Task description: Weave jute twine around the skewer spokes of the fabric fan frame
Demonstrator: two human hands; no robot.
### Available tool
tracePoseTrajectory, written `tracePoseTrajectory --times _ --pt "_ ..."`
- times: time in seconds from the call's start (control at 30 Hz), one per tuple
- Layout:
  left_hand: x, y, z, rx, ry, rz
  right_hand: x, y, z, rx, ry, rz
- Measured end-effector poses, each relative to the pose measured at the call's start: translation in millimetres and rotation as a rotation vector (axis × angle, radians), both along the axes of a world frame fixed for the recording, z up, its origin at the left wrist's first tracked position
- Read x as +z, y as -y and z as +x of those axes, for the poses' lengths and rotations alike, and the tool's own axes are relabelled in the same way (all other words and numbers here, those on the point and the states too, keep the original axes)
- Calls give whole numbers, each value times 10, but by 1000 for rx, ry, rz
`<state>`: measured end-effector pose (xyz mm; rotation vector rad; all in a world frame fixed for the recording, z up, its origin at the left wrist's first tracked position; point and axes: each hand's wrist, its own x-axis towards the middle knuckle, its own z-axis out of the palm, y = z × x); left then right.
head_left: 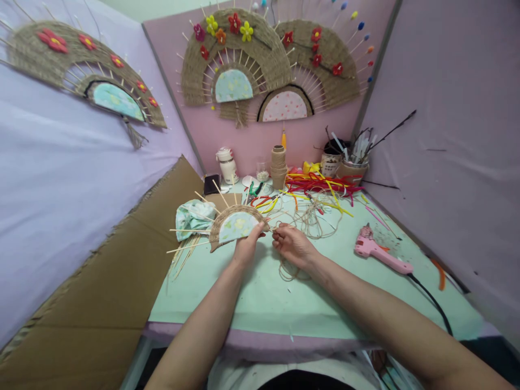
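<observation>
- Bent over the desk (264, 311), a person's right hand (294, 246) pinches its fingers together, seemingly on a strand of twine (313, 214), at the woven rim's right end.
- The left hand (248, 246) clamps its fingers on that same end of a small half-round fan (235, 226), held above the desk, probably to brace it against the strand's pull.
- Its straight edge faces the worker; the long axis follows that edge, left end tipped nearer, while bare sticks (220, 194) radiate leftward and away.
- To the right, a pink glue gun (382, 254) lies apart from the loose twine, perhaps to spare it tangles.
- Behind, a twine spool (278, 165) stands upright beneath larger wall-hung fans (190, 81).
</observation>
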<state>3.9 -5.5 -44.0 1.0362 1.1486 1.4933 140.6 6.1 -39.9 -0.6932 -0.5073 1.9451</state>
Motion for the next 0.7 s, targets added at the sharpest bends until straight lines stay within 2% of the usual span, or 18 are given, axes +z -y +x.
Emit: tracePoseTrajectory --times 0.23,0.7 --pt "-27 -4 -17 -11 -53 22 -10 -13 -3 7 -21 -5" --pt "-15 16 -6 2 -76 -45 -21 -31 -3 46 -51 -34"
